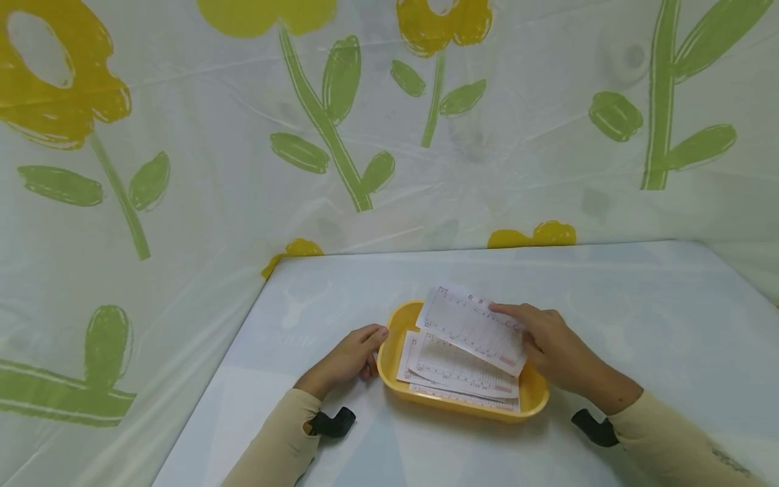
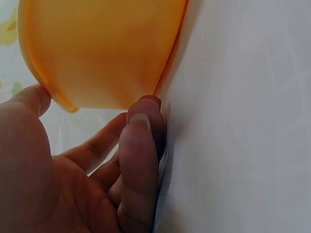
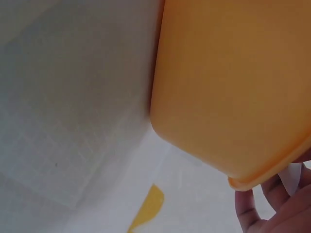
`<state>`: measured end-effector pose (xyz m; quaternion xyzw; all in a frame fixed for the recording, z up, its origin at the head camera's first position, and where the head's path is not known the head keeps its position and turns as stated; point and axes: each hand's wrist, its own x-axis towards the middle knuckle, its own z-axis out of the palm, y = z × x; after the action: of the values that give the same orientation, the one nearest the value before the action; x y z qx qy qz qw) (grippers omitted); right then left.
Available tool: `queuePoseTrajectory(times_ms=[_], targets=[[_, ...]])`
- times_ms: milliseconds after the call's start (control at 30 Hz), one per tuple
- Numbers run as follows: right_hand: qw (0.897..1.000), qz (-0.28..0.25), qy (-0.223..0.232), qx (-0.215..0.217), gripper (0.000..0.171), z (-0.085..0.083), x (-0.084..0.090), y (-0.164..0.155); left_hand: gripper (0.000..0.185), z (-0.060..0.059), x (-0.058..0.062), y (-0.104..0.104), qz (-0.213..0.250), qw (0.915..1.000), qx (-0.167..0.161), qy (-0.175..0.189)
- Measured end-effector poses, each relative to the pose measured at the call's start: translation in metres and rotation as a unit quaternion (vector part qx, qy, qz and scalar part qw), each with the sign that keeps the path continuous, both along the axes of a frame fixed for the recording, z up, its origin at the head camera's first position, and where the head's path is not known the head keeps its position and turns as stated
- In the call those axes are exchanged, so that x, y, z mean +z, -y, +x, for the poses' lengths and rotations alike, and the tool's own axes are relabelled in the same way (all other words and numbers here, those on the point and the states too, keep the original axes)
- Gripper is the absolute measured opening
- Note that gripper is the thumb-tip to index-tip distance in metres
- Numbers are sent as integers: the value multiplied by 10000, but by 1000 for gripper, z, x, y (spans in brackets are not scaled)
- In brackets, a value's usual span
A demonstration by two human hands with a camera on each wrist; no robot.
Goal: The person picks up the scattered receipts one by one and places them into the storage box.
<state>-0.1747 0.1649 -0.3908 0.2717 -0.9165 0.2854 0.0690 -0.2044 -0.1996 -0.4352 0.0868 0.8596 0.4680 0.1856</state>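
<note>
On the pale tabletop, the left hand rests with curled fingers against the left end wall of the shallow yellow plastic tray, touching it without gripping; it does best to stay pressed there so the tray cannot slide. Inside the tray lies a loose stack of white printed paper slips. The right hand pinches the top printed slip, which is tilted up over the stack, and lifting it cleanly calls for a light hold on that sheet alone.

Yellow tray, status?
Left hand steadies yellow plastic tray. Right hand pinches top printed paper slip, lifted over stack. Nothing in the way.
</note>
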Motion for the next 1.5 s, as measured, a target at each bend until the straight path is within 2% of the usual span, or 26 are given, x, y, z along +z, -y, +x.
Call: queuePoseTrajectory(times_ms=[67,333,467,733,900,1033,1167,1333,1500], targets=[[9999,149,6,-22,69,0,-1,2,53,0,0,0,-4,10000,-44,-36],[9976,404,-557,103,70,0,-7,6,51,1,3,0,-67,9999,-75,-74],[9984,410,-348,160,69,5,-7,7,50,3,2,1,-42,9999,-116,-92],[9982,438,239,326,69,6,-4,12,52,5,2,3,73,10000,20,-47],[9959,427,749,258,64,8,-5,16,52,8,1,5,47,10000,28,26],[9939,496,974,153,59,9,-5,21,50,11,1,9,43,10000,37,65],[9923,812,937,41,51,9,-6,25,49,12,1,12,63,10000,7,63],[9901,1274,586,-66,41,7,-4,26,49,8,2,10,165,9999,-38,8],[9879,1454,543,-59,37,3,-6,27,51,3,0,9,130,9999,38,41]])
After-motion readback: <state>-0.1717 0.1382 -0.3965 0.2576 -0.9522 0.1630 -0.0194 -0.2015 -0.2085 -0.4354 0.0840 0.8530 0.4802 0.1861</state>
